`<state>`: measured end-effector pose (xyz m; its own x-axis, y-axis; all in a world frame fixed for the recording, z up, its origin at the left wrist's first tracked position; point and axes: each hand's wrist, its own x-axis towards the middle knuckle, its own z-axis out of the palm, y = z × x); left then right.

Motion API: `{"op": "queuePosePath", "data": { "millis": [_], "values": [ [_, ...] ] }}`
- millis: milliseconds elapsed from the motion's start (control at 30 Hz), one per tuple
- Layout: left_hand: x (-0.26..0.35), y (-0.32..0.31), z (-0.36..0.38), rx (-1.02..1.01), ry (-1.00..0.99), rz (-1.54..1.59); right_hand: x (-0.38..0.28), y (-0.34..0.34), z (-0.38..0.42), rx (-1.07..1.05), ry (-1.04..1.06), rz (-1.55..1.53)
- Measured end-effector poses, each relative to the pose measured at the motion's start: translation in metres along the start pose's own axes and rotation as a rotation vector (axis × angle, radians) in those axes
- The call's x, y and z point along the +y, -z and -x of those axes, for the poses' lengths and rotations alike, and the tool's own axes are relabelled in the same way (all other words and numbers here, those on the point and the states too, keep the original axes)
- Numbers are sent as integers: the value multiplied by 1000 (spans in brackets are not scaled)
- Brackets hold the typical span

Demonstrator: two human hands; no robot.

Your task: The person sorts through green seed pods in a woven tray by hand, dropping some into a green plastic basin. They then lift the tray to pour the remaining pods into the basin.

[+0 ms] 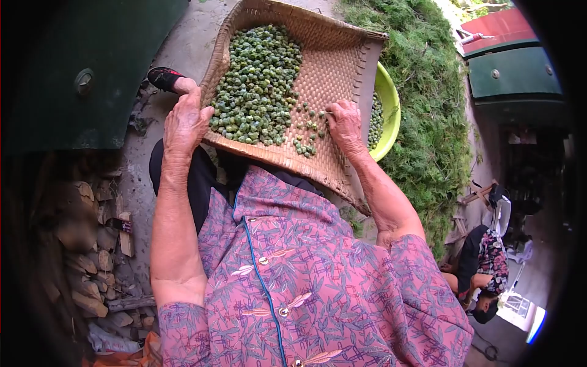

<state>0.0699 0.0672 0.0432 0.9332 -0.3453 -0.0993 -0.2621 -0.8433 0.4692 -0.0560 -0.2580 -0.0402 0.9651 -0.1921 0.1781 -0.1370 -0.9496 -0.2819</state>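
A woven bamboo winnowing tray (328,65) rests tilted over my lap. Small round green fruits (257,85) are heaped on its left side, and a few loose ones (309,136) lie scattered towards the right. My left hand (184,125) is closed on the tray's left rim. Over the right part of the tray, my right hand (346,125) has its fingers curled together beside the loose fruits; whatever they may pinch is hidden. Beyond the tray's right edge stands a lime-green basin (392,110) with more of the green fruits in it, partly covered by the tray.
Cut leafy green branches (428,122) are spread on the ground at the right. Split firewood (92,263) is stacked at the lower left, below a dark green panel (73,37). Another person (483,263) sits bent over at the far right.
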Motion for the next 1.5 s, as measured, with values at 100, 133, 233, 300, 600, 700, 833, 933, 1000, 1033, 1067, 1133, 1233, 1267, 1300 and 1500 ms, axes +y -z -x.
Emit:
{"op": "queuePosePath", "data": {
  "millis": [100, 133, 233, 300, 600, 700, 833, 933, 1000, 1033, 1067, 1133, 1233, 1267, 1300, 1500],
  "values": [
    [0, -1, 0, 2, 1, -4, -11, -18, -17, 23, 58, -102],
    [0, -1, 0, -1, 7, -6, -16, -24, -23, 10, 90, -169],
    [-1, -2, 1, 6, 8, -2, -31, -36, -33, -80, 96, -78],
    [-2, -2, 1, 8, 5, -5, -34, -41, -35, -153, 108, 7],
    [-1, -1, 1, 7, -10, -3, -9, -31, -32, 92, 13, -275],
    [-1, 1, 1, 7, -10, 1, 7, 8, -19, 235, -180, -273],
    [0, -1, 0, 8, -4, 7, 55, 38, 10, 351, -383, -258],
    [-1, -3, -1, 8, -7, -7, 81, 37, 26, 334, -376, -59],
    [0, -2, -1, 9, -4, -10, 82, 34, 28, 315, -322, 98],
    [1, -2, -1, 11, 2, -12, 72, 30, 24, 290, -316, -53],
    [1, -2, 0, 12, 2, -14, 62, 26, 19, 265, -309, -205],
    [0, -2, 0, -4, 2, -15, 37, 18, 9, 118, -264, -336],
    [-1, -2, 1, -12, 1, -6, 9, 6, 2, 7, -158, -152],
    [-2, -1, 1, -12, 3, -8, 3, 1, 1, -25, -179, -138],
    [-1, -1, 1, -11, 2, -9, -2, -3, 1, -25, -179, -139],
    [0, 0, 1, -9, 0, 1, -2, -21, 0, -36, -214, -12]
  ]
}}
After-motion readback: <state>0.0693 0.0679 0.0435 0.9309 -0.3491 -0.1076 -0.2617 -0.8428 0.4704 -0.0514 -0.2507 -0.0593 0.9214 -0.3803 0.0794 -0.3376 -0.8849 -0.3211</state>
